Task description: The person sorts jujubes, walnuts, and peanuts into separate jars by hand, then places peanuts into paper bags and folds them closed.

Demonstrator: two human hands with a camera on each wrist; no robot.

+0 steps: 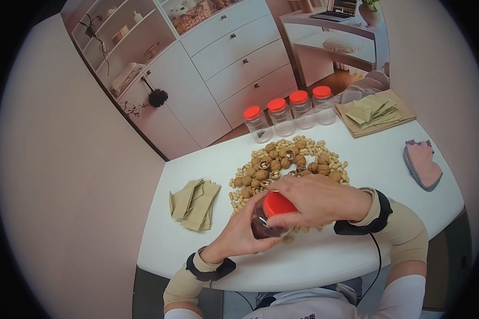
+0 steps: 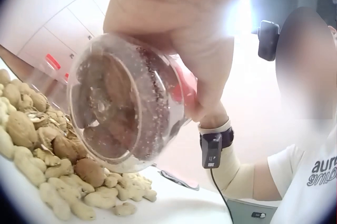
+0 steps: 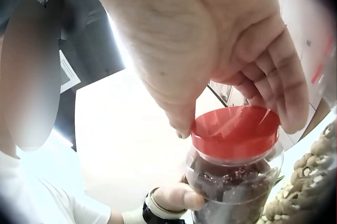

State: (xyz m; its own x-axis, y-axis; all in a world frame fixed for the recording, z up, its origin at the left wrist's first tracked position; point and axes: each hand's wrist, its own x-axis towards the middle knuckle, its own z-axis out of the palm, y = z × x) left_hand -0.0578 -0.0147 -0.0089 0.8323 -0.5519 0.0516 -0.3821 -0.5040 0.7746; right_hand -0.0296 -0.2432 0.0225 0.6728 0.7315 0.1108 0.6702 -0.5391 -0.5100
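Your left hand: fingers curled round one clear, round plastic jar, dark-filled. Your right hand: fingers clamped on its round red plastic lid.

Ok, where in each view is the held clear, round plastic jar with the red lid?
Head: jar, below and slightly right of centre.
Left wrist: jar, left of centre, base toward the camera.
Right wrist: jar, below and right of centre, red lid uppermost.
Shared landmark: tan, knobbly peanuts in shells; beyond the jar in head, lower left in left wrist, lower right in right wrist.
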